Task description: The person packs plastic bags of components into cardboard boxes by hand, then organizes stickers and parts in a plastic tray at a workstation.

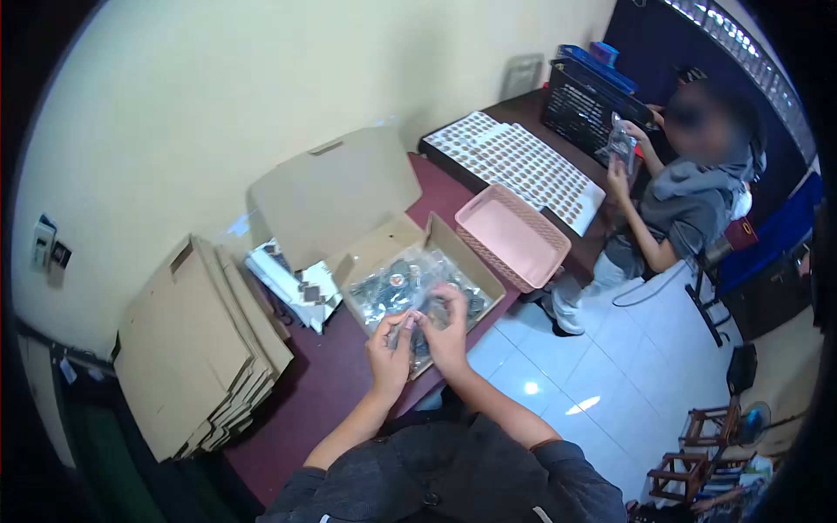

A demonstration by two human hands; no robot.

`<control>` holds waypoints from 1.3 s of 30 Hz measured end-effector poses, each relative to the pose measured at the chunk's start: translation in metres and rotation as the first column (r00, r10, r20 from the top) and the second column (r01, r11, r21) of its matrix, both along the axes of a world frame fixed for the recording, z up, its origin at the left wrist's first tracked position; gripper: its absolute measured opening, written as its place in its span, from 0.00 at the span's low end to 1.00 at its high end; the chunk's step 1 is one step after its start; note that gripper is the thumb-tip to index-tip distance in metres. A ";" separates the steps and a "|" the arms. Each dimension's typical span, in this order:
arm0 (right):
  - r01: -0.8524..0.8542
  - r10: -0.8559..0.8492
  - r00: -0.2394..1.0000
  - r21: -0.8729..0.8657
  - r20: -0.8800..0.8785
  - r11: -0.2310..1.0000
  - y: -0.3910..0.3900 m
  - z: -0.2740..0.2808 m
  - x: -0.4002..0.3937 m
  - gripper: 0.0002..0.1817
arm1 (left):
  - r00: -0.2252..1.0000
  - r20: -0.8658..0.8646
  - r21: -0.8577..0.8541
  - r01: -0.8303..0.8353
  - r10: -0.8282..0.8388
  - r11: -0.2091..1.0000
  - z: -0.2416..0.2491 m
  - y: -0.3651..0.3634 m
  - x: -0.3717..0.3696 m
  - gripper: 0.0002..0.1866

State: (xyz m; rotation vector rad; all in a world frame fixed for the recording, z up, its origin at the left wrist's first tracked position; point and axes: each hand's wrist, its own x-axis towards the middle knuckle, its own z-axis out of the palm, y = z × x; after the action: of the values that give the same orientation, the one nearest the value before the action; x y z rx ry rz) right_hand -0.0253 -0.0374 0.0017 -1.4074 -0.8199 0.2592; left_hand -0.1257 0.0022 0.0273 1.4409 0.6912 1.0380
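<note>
Maroon table [318, 383] ran along the wall, dark table [523, 106] past its far end. Co-worker [697, 205] was at the dark one, a small bag [620, 144] raised in both hands, probably for a closer look. Flattened cardboard stack [187, 349] leaned at the left, likely parked out of the arms' way. Open carton [471, 259] sat right under the person's hands, lid [336, 192] back against the wall, I'd guess for access from above. Black crate [575, 109] had a blue tray [602, 70] on top; couldn't see inside. Label sheets [523, 170], rows of brown rounds, lay flat. Pink basket [510, 235] stood just beside the carton, maybe for shared reach. Left hand [392, 350] and right hand [446, 333] were narrow, fingertips together, pinching a clear bag [425, 296] over the carton, likely to control thin film. Carton contents: bagged dark pieces [375, 301], too small to identify.
</note>
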 end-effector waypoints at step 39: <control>-0.371 0.651 0.688 -0.615 0.321 0.695 -0.020 -0.007 0.025 0.28 | 0.982 0.188 -0.747 0.147 -0.006 0.648 -0.081 0.014 0.005 0.25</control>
State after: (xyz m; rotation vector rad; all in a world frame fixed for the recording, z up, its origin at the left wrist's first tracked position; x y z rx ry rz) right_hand -0.0006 -0.0570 -0.0057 -1.7340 -1.7364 0.5987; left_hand -0.1212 0.0163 -0.0539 0.6171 0.8027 0.6491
